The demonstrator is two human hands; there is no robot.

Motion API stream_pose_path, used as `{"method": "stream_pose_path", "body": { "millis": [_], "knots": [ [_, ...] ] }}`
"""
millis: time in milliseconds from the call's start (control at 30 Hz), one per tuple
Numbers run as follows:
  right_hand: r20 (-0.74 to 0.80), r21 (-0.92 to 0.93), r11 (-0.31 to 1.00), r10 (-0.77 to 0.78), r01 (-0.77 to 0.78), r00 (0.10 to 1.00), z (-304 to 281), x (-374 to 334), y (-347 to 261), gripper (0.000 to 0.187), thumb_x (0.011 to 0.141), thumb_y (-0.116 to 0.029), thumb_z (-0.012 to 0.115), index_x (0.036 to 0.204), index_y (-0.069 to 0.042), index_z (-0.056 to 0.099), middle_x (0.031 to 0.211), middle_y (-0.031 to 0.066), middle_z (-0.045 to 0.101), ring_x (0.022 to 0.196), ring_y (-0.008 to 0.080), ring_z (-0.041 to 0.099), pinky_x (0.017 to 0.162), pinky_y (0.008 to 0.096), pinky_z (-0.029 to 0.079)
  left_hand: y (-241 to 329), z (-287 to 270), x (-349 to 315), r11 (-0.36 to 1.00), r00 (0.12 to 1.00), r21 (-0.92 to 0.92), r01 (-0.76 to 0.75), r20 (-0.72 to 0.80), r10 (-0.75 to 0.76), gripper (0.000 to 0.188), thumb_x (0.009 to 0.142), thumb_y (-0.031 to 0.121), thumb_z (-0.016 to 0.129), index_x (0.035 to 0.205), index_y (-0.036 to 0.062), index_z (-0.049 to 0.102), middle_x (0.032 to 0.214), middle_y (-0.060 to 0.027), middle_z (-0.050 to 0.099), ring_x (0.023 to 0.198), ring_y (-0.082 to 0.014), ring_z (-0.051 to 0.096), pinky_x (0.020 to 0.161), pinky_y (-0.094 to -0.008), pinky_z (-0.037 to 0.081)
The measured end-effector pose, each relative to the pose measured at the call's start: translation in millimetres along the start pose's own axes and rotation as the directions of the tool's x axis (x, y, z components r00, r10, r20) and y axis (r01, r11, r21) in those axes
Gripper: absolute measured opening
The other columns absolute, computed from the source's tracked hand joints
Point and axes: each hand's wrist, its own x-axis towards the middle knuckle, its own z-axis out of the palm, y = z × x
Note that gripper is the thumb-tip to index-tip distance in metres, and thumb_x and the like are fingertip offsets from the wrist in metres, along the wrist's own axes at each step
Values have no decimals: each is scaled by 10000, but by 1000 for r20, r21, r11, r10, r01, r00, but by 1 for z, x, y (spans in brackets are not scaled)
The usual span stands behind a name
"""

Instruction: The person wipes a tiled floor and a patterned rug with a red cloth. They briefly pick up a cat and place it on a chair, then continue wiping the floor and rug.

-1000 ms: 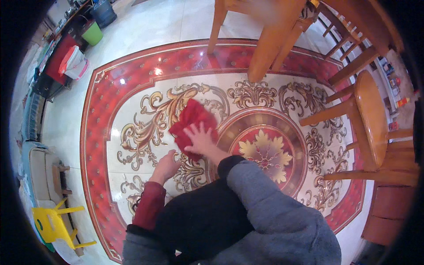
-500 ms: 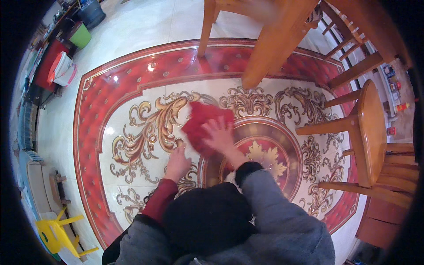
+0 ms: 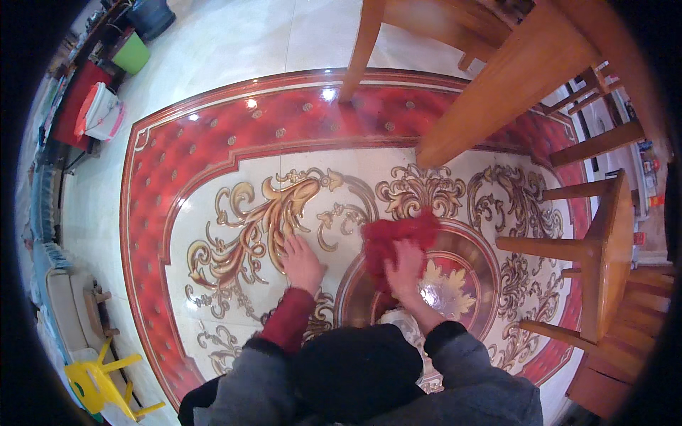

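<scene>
My right hand [image 3: 405, 271] presses down on a crumpled red cloth [image 3: 389, 238], which lies on the patterned floor [image 3: 227, 186] over the edge of its round central medallion. The fingers on the cloth are blurred. To the left, my left hand [image 3: 302, 266] is held low against the gold scroll pattern with its fingers stretched out, holding nothing. Whether that palm touches the floor I cannot tell. The floor is glossy, cream inside a red border.
A wooden table leg [image 3: 490, 99] slants down ahead on the right. Wooden chairs [image 3: 604, 248] line the right side. On the left are a white bucket [image 3: 105, 113], a green bin [image 3: 131, 53], a beige seat [image 3: 67, 298] and a yellow stool [image 3: 103, 380].
My right hand and the cloth have shifted right and toward me, onto the medallion's edge. My left hand has moved slightly right and its fingers now stretch forward. The view has shifted a little.
</scene>
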Motion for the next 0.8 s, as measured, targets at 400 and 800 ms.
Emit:
{"method": "stream_pose_path", "body": {
  "millis": [400, 800],
  "knots": [
    [479, 208, 638, -727, 741, 492, 121, 233, -246, 607, 813, -352, 607, 1403, -246, 514, 1530, 52, 404, 1456, 359, 279, 1110, 672, 245, -13, 31, 4, 999, 997, -18, -41, -68, 40, 886, 720, 262, 803, 1422, -73, 377, 1531, -289, 313, 1438, -402, 304, 1063, -412, 449],
    [134, -317, 947, 96, -49, 986, 41, 243, -39, 703, 935, -473, 531, 1480, -52, 386, 1522, 198, 385, 1433, 423, 295, 1159, 564, 251, -4, 14, 6, 998, 1000, -63, -15, 9, 16, 1004, 658, 301, 862, 1422, -89, 341, 1517, -291, 318, 1414, -409, 340, 979, -410, 522]
  ]
}}
